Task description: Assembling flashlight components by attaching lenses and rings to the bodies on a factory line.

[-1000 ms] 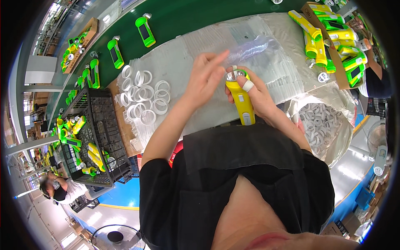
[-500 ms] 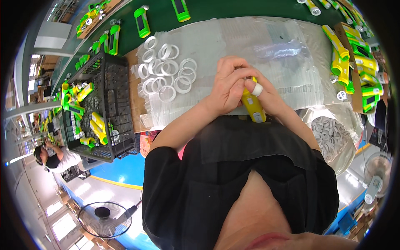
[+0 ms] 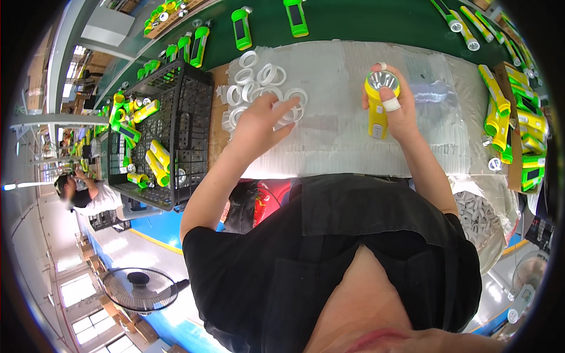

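Observation:
My right hand [image 3: 401, 117] is closed around a yellow flashlight [image 3: 377, 122], held with its shiny round reflector end up and its body pointing down toward me. White wraps cover parts of that hand's thumb and a finger. To the left, my left hand [image 3: 259, 126] reaches over a group of loose white plastic rings [image 3: 248, 59], fingers spread and slightly blurred. Its fingertips are over the nearest rings and hide several of them; whether they touch one is not clear. Both hands are above a worktop covered with a whitish sheet [image 3: 329, 141].
A black crate [image 3: 197, 126] of yellow and green flashlights stands at left. A cardboard box [image 3: 513, 126] of flashlights is at right, beside a bag of white rings [image 3: 478, 212]. Finished-looking flashlights [image 3: 241, 29] lie along the green surface behind. A person sits far left.
My hands, earlier clasped together around the flashlight near my body, have parted. The right lifted the flashlight away from me, reflector showing; the left moved left to the rings. The whole view shifted slightly.

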